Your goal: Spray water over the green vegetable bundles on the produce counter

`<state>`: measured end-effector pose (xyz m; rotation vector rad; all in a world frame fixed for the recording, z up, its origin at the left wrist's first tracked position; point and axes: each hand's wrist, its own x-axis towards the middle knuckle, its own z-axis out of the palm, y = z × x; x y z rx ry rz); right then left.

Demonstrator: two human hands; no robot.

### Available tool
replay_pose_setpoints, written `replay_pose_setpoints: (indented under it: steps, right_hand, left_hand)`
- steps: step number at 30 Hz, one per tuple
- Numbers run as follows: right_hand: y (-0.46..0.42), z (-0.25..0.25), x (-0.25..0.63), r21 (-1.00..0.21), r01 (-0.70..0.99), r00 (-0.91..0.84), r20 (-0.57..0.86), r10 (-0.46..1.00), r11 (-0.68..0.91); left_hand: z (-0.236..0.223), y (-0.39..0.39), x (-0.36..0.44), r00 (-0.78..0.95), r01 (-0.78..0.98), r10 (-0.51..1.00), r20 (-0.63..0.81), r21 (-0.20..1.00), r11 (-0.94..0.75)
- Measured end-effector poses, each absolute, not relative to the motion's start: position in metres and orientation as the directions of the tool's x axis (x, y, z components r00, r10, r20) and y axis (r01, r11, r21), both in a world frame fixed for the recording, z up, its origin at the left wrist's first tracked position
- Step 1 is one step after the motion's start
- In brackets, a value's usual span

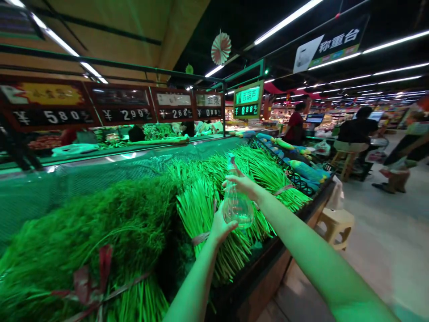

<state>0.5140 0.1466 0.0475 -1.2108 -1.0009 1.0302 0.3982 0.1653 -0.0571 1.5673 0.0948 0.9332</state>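
Observation:
A clear spray bottle (238, 206) with a bulb-shaped body is held upright between my hands, above the tied bundles of garlic chives (201, 201). My left hand (221, 226) is closed round the lower left side of its body, with the thumb across the front. Higher up, my right hand (241, 182) grips the neck below the spray head (231, 160). Some liquid seems to show inside, though how much I cannot tell. Feathery dill-like greens (100, 214), bound with a reddish ribbon (97, 286), lie to the left of the bottle.
Black crates with netted squash (306, 170) sit at the right end of the stand. Price signs (124, 105) hang over the back. A plastic stool (337, 223) stands by the stand's right edge. Several people are farther off to the right, one seated (360, 127).

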Motion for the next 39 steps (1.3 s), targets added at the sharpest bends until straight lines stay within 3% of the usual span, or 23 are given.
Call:
replay_pose_setpoints:
  steps: [5,24,29,39]
  right_hand:
    - [0.148,0.048,0.512,-0.995,-0.071,0.254,0.055,0.966,0.075]
    - [0.144,0.046,0.517,-0.990,-0.107,0.212,0.067,0.975,0.092]
    - [0.144,0.044,0.518,-0.977,-0.155,0.276,0.096,0.956,0.143]
    - [0.142,0.038,0.527,-0.988,-0.132,0.264,0.039,0.964,0.076]
  left_hand:
    - [-0.058,0.166,0.397,0.682,-0.454,0.556,0.475,0.871,-0.187]
    - [-0.055,0.161,0.395,0.690,-0.423,0.540,0.482,0.874,-0.239]
    - [-0.056,0.162,0.396,0.690,-0.392,0.545,0.476,0.879,-0.271]
    - [-0.058,0.159,0.399,0.731,-0.417,0.511,0.453,0.889,-0.192]
